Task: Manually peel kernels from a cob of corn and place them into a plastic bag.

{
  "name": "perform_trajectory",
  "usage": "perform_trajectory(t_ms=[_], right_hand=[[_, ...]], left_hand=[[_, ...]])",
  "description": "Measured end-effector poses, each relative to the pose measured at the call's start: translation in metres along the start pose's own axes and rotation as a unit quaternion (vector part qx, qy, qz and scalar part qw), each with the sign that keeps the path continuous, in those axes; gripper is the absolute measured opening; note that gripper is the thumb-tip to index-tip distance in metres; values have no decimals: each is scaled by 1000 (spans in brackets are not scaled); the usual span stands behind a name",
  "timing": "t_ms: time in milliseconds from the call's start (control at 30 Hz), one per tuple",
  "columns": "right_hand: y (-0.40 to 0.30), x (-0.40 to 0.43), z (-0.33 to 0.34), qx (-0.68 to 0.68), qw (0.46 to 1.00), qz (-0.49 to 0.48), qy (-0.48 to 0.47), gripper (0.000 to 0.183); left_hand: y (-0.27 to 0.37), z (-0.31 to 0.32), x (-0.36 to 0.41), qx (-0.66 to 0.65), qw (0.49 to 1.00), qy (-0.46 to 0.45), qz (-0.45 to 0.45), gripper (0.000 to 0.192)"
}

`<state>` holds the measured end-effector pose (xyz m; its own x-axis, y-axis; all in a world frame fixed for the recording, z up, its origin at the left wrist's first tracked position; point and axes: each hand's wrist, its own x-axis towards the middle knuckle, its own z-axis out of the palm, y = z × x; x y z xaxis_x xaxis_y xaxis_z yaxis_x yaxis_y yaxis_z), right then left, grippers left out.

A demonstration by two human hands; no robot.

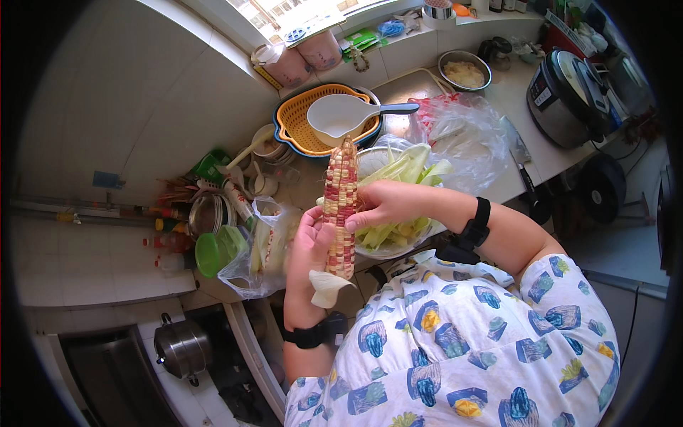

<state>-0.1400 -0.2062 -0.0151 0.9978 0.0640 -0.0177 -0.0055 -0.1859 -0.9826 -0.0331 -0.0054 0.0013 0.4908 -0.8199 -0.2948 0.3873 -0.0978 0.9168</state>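
An ear of corn (pixel 340 208) with mottled red and cream kernels stands nearly upright before me. My left hand (pixel 312 235) grips it from the left, its thumb along the kernels. From the right, my right hand (pixel 381 205) rests against the cob with its thumb on the kernels; the other fingers are partly hidden. A pale piece of husk (pixel 330 288) hangs by my left wrist, below the cob's lower end. Beneath my right arm, loose green husks (pixel 405 168) fill a plastic-lined container. A plastic bag (pixel 267 245) to the left holds more corn ears, some partly husked.
A white dipper (pixel 339 115) lies in an orange colander (pixel 293 109). Toward the right are a crumpled plastic bag (pixel 469 141), a kitchen knife (pixel 520 155) near the counter edge and an electric pressure cooker (pixel 565 101). A green plastic container (pixel 213 253) stands left.
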Motion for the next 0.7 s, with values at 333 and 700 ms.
perform_trajectory(t_ms=[333,700], right_hand=[[-32,-23,-34,-39,990,23,132,26],[-86,-50,-21,-515,853,-16,84,34]], left_hand=[[-4,5,-15,111,993,43,20,72],[-11,6,-38,450,847,189,211,59]])
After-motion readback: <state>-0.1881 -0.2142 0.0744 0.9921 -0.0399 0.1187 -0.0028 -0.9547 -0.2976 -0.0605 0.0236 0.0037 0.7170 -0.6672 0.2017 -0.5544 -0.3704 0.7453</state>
